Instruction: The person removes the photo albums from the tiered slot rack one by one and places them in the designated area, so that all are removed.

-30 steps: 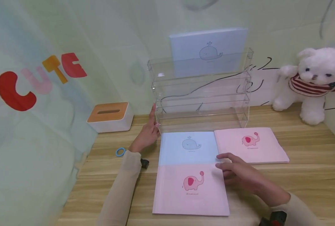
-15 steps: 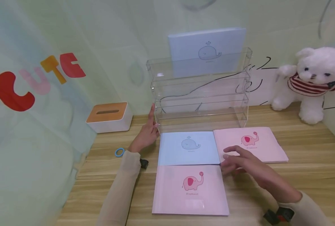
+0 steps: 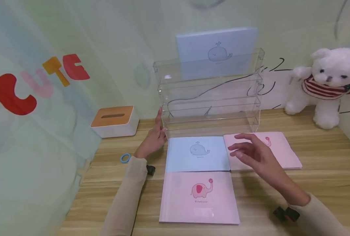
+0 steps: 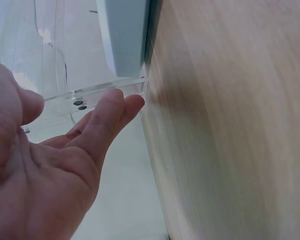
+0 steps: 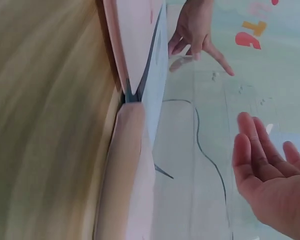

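A clear acrylic tiered rack point(image 3: 210, 113) stands at the back of the wooden table. Its top tier holds a blue whale book point(image 3: 192, 55), leaning back. Straight fingers of my left hand point(image 3: 152, 141) touch the rack's left side panel, close to the tabletop. In front of the rack lies a second blue whale book point(image 3: 177, 155), with a pink elephant book point(image 3: 175, 209) nearer me. My right hand point(image 3: 258, 159) hovers over another pink elephant book point(image 3: 284, 155) at the right, partly covering its picture. In the right wrist view its fingers point(image 5: 262, 150) are relaxed, holding nothing.
A white tissue box point(image 3: 118, 129) with a wooden lid stands at the back left. Near my left forearm lies a small blue ring point(image 3: 125, 158). The white teddy bear point(image 3: 328, 85) sits at the back right, and a wall rises behind the rack.
My right hand has lifted off the right edge of the front books and moved up and away, over the right pink book. My left hand stays at the rack's side.
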The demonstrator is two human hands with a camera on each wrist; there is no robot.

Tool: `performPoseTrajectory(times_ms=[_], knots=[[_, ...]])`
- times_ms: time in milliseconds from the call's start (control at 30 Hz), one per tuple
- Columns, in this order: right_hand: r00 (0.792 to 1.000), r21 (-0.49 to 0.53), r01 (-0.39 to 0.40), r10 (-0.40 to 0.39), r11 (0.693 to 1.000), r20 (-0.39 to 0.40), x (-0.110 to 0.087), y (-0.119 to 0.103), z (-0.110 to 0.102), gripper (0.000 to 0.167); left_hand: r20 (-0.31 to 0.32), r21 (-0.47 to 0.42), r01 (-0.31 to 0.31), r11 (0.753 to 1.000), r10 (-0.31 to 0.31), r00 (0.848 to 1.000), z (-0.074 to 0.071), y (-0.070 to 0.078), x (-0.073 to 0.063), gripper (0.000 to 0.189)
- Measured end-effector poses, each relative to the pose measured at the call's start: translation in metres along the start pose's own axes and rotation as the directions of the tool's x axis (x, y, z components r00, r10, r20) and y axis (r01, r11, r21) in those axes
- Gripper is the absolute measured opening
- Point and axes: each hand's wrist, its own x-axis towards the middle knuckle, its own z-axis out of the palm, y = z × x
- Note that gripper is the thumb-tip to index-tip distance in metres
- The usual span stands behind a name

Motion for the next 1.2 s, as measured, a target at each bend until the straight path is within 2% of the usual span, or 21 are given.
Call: performPoseTrajectory(times_ms=[100,167,267,433,500,700,833,1100,1200], knots=[[0.994,-0.087,0.083,-0.088,0.993,-0.063,0.005,-0.002,-0.002,0.048,0.001,-0.003,0.002,1.000,-0.002,1.000,0.000,0.000,0.000,0.088],[0.986,-0.106,0.120,-0.132,0.987,-0.106,0.009,-0.003,-0.004,0.049,0.000,-0.010,0.005,1.000,-0.005,1.000,-0.001,0.000,0.000,0.087],[0.969,-0.078,0.179,-0.190,0.981,-0.161,0.016,-0.003,-0.010,0.049,-0.001,-0.022,0.012,1.000,-0.012,1.000,-0.001,0.001,0.000,0.087],[0.942,0.031,0.266,-0.253,0.964,-0.220,0.030,-0.008,-0.022,0.048,0.009,-0.054,0.029,0.998,-0.029,1.000,-0.001,0.001,-0.001,0.088],[0.932,0.062,0.290,-0.267,0.955,-0.246,0.037,-0.012,-0.026,0.048,0.012,-0.058,0.031,0.998,-0.030,0.999,-0.001,0.001,-0.001,0.088],[0.901,0.061,0.331,-0.296,0.942,-0.318,0.059,-0.020,-0.039,0.048,0.012,-0.051,0.034,0.998,-0.033,0.999,-0.001,0.001,-0.002,0.087],[0.878,0.052,0.364,-0.324,0.930,-0.354,0.072,-0.021,-0.046,0.048,0.013,-0.047,0.000,0.999,0.001,1.000,-0.001,0.001,-0.001,0.086],[0.828,0.152,0.436,-0.330,0.887,-0.453,0.102,-0.029,-0.061,0.045,0.009,-0.023,-0.038,0.999,0.038,0.999,-0.001,0.000,-0.001,0.085],[0.811,0.104,0.437,-0.341,0.894,-0.476,0.117,-0.033,-0.068,0.046,0.006,-0.022,-0.051,0.998,0.051,0.999,-0.001,0.000,-0.001,0.085]])
